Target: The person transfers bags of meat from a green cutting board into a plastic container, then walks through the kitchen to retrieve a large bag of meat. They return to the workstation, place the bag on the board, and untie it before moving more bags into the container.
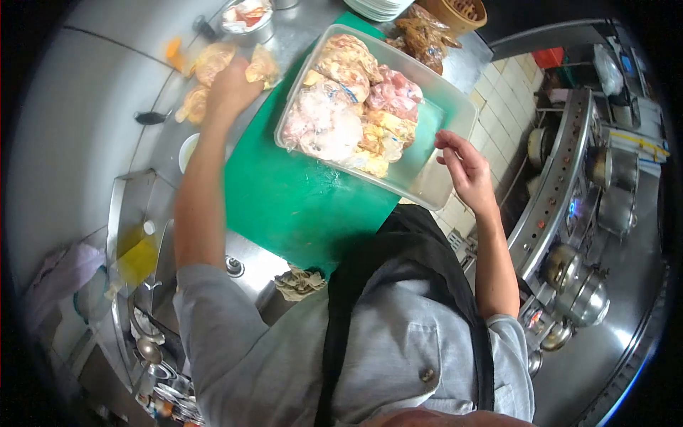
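Observation:
My left hand [235,89] reaches to the far left, blurred, among plastic bags of yellowish raw meat [213,60] on the metal counter. Its fingers are hidden, so any grip cannot be made out. A clear plastic tub [455,114] rests on a green cutting board [284,196]. Inside lie several bagged portions of pale and pink raw meat [324,121], apparently chicken, mostly filling the tub's left and middle. Close to the tub's right end is my right hand [466,171], holding nothing, with loosely bent fingers apart.
A metal container [249,25] with pale and reddish food stands at the back left. Stacked white plates [377,7], a brown bag [423,43] and a round basket [455,14] sit behind the tub. A sink lies lower left; a stove [551,192] with pots stands right.

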Motion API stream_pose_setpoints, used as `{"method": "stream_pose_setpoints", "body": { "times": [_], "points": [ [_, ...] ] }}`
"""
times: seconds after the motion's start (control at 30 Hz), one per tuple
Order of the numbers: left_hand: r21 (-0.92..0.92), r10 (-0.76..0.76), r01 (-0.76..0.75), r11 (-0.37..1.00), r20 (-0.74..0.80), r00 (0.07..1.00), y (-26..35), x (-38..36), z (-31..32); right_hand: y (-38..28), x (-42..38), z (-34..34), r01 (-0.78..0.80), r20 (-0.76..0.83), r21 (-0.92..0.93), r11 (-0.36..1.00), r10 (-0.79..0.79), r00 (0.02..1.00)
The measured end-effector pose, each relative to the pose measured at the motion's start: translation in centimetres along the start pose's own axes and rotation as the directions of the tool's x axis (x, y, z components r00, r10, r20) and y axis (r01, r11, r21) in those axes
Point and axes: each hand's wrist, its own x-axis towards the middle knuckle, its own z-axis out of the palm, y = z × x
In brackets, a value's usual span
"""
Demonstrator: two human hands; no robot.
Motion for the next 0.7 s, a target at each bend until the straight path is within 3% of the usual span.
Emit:
{"method": "stream_pose_setpoints", "body": {
  "times": [0.03, 0.07, 0.1, 0.13, 0.2, 0.27, 0.33, 0.37, 0.4, 0.43, 0.47, 0.5, 0.53, 0.57, 0.6, 0.63, 0.67, 0.7],
  "points": [
    [0.009, -0.009, 0.009, 1.0, -0.01, 1.0, -0.1, -0.7, -0.6, -0.5, -0.1, 0.1, -0.005, -0.006, 0.106, 0.994, 0.005, 1.0],
    [-0.289, -0.084, 0.045, 0.956, -0.125, 0.989, -0.3, -1.9, -1.1, -0.8, -0.2, 0.1, -0.013, -0.013, 0.212, 0.977, 0.017, 1.0],
    [-0.562, -0.188, 0.04, 0.826, -0.207, 0.96, -0.2, -3.7, -1.8, -0.8, 0.0, -0.2, -0.007, 0.045, 0.266, 0.964, -0.005, 0.999],
    [-0.553, -0.198, 0.05, 0.832, -0.211, 0.957, 1.9, -6.2, -3.8, -1.2, 0.2, -0.1, -0.006, 0.057, 0.277, 0.961, -0.01, 0.998],
    [-0.917, -0.149, -0.159, 0.364, -0.227, 0.963, 9.2, -11.4, -8.2, -2.4, 1.2, 0.6, -0.053, 0.155, 0.513, 0.857, -0.032, 0.987],
    [-0.928, -0.026, -0.246, 0.281, -0.263, 0.964, 11.3, -13.6, -7.0, -3.1, 2.1, 2.2, -0.066, 0.242, 0.562, 0.825, -0.087, 0.966],
    [-0.952, 0.095, -0.305, -0.007, -0.304, 0.948, 16.9, -17.2, -4.6, -3.9, 2.8, 4.7, -0.173, 0.342, 0.831, 0.529, -0.24, 0.908],
    [-0.965, 0.251, -0.211, 0.155, -0.168, 0.953, 16.7, -17.6, -4.9, -4.2, 2.8, 4.5, -0.271, 0.419, 0.81, 0.52, -0.19, 0.888],
    [-0.937, 0.376, -0.132, 0.323, -0.001, 0.927, 16.4, -17.8, -5.3, -5.5, 3.2, 5.3, -0.224, 0.32, 0.846, 0.484, -0.124, 0.939],
    [-0.806, 0.322, -0.399, 0.438, -0.273, 0.906, 16.2, -17.2, -5.1, -4.6, 3.8, 5.4, -0.205, 0.286, 0.842, 0.498, -0.092, 0.954],
    [-0.788, 0.201, -0.357, 0.502, -0.295, 0.934, 14.7, -16.1, -4.8, -3.7, 4.5, 5.3, -0.184, 0.25, 0.839, 0.512, -0.062, 0.966],
    [-0.803, 0.03, -0.215, 0.556, -0.239, 0.971, 13.1, -15.2, -5.7, -3.4, 5.2, 4.7, -0.185, 0.256, 0.841, 0.508, -0.071, 0.964],
    [-0.646, -0.222, 0.078, 0.759, -0.143, 0.965, 12.0, -13.9, -7.6, -3.0, 5.5, 4.2, -0.147, 0.216, 0.827, 0.542, -0.065, 0.974],
    [-0.628, -0.242, -0.029, 0.778, -0.342, 0.908, 6.6, -11.2, -4.3, -2.5, 5.6, 3.6, -0.11, 0.171, 0.809, 0.578, -0.052, 0.984],
    [-0.488, -0.31, 0.12, 0.864, -0.328, 0.892, 1.8, -8.8, -3.3, -1.7, 5.8, 2.8, -0.116, 0.165, 0.807, 0.58, -0.033, 0.986],
    [-0.39, -0.41, 0.315, 0.866, -0.191, 0.892, 2.7, -8.5, -6.6, -0.6, 6.0, 1.9, -0.131, 0.183, 0.713, 0.688, -0.004, 0.983],
    [-0.218, -0.432, 0.388, 0.895, -0.219, 0.875, -2.5, -6.2, -4.2, 0.4, 6.2, 0.9, -0.149, 0.198, 0.604, 0.783, 0.033, 0.98],
    [-0.038, -0.443, 0.45, 0.892, -0.262, 0.857, -7.6, -3.7, -1.8, 1.0, 6.3, 0.4, -0.181, 0.211, 0.58, 0.794, 0.067, 0.975]
  ]
}}
